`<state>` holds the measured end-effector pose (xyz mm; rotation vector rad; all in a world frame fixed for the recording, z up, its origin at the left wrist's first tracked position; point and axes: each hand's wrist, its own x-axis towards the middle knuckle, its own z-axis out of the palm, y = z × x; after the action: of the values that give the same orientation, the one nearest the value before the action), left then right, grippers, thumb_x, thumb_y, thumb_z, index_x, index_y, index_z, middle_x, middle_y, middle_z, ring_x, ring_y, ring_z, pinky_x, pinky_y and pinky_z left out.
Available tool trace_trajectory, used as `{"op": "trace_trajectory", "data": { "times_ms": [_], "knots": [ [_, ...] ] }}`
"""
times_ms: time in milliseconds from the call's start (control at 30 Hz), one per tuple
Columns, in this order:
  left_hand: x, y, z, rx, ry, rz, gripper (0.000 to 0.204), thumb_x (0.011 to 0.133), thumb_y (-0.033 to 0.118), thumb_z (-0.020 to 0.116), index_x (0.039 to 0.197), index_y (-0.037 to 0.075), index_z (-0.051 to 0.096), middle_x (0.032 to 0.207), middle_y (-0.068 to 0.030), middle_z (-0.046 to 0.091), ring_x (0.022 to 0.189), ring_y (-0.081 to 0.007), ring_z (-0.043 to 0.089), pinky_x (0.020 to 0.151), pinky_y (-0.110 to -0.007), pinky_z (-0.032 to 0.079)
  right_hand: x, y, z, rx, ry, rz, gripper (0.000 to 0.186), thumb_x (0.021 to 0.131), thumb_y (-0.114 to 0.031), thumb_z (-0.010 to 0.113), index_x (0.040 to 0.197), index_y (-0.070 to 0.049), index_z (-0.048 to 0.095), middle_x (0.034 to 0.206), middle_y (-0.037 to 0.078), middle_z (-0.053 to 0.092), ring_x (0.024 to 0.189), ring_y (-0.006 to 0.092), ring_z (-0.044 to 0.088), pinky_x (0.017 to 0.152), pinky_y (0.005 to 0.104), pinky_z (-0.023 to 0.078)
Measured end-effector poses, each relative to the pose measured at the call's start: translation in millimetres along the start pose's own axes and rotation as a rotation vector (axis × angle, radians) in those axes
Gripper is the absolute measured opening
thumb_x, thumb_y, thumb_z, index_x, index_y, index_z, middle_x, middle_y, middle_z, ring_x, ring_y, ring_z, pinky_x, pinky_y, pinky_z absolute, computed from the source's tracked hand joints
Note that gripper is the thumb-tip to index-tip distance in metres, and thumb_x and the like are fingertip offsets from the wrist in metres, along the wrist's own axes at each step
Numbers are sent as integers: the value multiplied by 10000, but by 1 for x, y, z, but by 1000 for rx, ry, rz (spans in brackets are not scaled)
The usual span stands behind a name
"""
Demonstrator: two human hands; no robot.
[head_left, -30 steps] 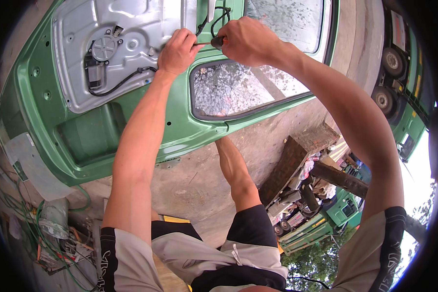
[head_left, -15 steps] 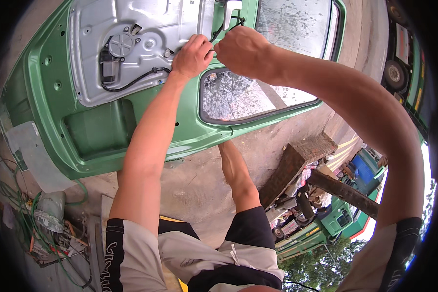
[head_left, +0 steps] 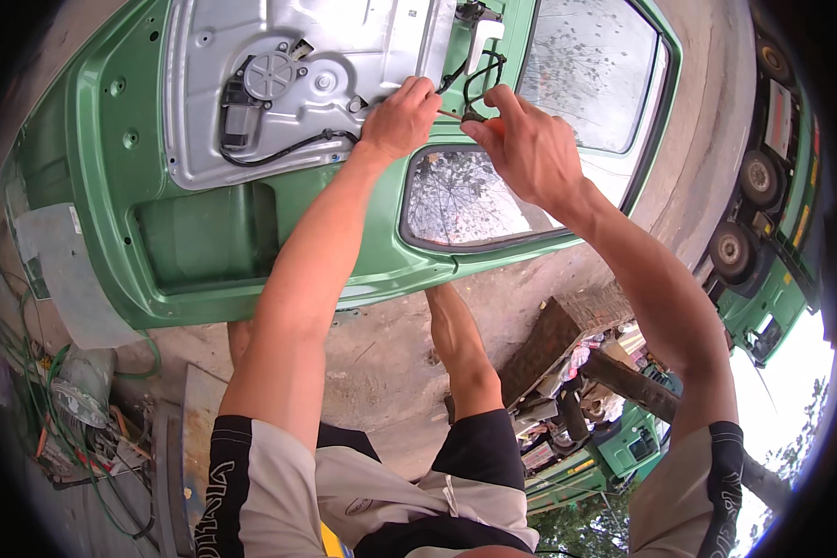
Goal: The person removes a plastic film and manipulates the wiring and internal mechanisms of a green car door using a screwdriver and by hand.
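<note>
A green vehicle door (head_left: 344,265) lies in front of me with a silver inner panel (head_left: 344,42) fixed to it. At the panel's right edge my left hand (head_left: 402,119) is closed, fingertips bent down; what they grip is hidden. Just to its right, my right hand (head_left: 535,149) is closed around what looks like a screwdriver (head_left: 449,113), its thin shaft pointing toward the left fingertips. A bit of orange handle shows between my right fingers. A black cable (head_left: 465,88) loops beside both hands, below a white door handle part (head_left: 484,45).
The panel carries a window motor (head_left: 242,123) with a black cable. Two glass panes (head_left: 581,70) fill the door's right side. A grey sheet (head_left: 70,274) hangs at its left corner. Green hoses and tools (head_left: 84,418) lie lower left; a brick block (head_left: 563,339) and trucks (head_left: 763,223) stand right.
My right hand has drawn away to the right from my left hand and turned, so the thin shaft now shows between them. The door sits further right in view.
</note>
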<state>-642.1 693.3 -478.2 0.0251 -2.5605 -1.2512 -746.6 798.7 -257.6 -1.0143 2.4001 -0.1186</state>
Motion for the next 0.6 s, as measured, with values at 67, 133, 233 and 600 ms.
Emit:
{"op": "trace_trajectory", "data": {
  "times_ms": [67,133,233,600],
  "knots": [
    [2,0,4,-2,9,10,183,804,52,741,897,24,586,1005,-106,551,975,-301,585,834,-413,531,1,3,0,-180,-101,113,254,977,-225,677,1009,-39,507,706,196,651,679,411,684,617,489,556],
    [4,1,5,4,14,8,183,805,54,740,901,24,587,1005,-106,552,975,-301,586,833,-411,533,6,10,1,-146,-71,-35,243,969,-214,678,1018,-42,513,734,197,650,695,410,687,613,497,549],
    [5,5,5,29,17,0,184,807,63,739,913,29,593,1004,-101,556,983,-297,589,837,-408,543,4,20,-1,-119,-35,-297,225,946,-182,686,1049,-56,530,808,192,635,741,405,693,606,512,537],
    [4,5,7,96,49,-18,195,861,173,752,926,57,609,1003,-64,555,978,-259,611,783,-394,592,6,30,-9,-123,-88,-366,247,985,-204,653,1114,-55,504,920,188,652,736,426,685,618,512,546]
  ]
}}
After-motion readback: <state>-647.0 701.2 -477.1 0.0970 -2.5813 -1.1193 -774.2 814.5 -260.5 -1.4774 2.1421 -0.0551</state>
